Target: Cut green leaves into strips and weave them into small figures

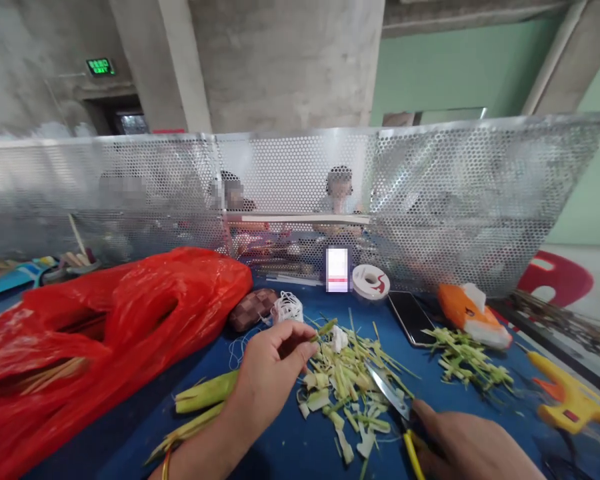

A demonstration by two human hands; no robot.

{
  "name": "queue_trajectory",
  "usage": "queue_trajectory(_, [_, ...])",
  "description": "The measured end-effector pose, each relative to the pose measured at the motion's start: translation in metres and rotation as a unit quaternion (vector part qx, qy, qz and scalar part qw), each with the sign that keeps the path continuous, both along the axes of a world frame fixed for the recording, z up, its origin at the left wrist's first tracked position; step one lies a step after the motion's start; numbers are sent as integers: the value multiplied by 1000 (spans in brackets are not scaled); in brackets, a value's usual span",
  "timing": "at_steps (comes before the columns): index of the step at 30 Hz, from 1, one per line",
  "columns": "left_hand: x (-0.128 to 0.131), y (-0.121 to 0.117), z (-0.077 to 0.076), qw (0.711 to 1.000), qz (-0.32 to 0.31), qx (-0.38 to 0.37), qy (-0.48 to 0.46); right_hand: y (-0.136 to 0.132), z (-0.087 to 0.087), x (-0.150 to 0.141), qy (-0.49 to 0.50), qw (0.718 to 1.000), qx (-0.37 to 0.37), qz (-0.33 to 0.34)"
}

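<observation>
My left hand point(270, 370) pinches a short green stalk piece point(326, 328) between thumb and fingers, above a pile of cut green and pale stalk scraps point(347, 383) on the blue table point(290, 447). My right hand point(463, 447) grips yellow-handled scissors point(395, 407), blades pointing up-left into the scraps. A thick green stalk point(205, 395) lies under my left wrist.
A large red plastic bag point(95, 333) fills the left. A second scrap pile point(467, 357), a dark phone point(411, 319), an orange-white tool point(473, 313), a yellow glue gun point(573, 400), a tape roll point(371, 281) and white string point(287, 308) lie around. A perforated metal screen point(430, 200) stands behind, with people beyond it.
</observation>
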State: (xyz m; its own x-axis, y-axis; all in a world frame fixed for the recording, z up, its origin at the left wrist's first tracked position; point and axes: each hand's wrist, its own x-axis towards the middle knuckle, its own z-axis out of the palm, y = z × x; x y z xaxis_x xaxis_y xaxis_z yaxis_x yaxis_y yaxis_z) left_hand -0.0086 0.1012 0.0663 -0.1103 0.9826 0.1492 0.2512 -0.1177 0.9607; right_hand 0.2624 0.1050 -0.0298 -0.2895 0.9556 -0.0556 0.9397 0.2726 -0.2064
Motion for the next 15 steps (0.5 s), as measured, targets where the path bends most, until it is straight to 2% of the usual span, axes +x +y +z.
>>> queue_trajectory(3, [-3, -5, 4, 994, -18, 52, 99, -3, 27, -9, 88, 995, 46, 22])
queue_trajectory(6, [-3, -10, 7, 975, -67, 104, 185, -4, 65, -31, 246, 958, 129, 73])
queue_trajectory(9, [1, -10, 15, 944, -112, 158, 268, 0, 92, -57, 327, 920, 174, 128])
queue_trajectory(12, [7, -7, 22, 912, -122, 221, 324, 7, 94, -74, 357, 911, 131, 159])
queue_trajectory(15, [12, -3, 21, 904, -75, 297, 299, 13, 83, -76, 419, 895, 116, 103])
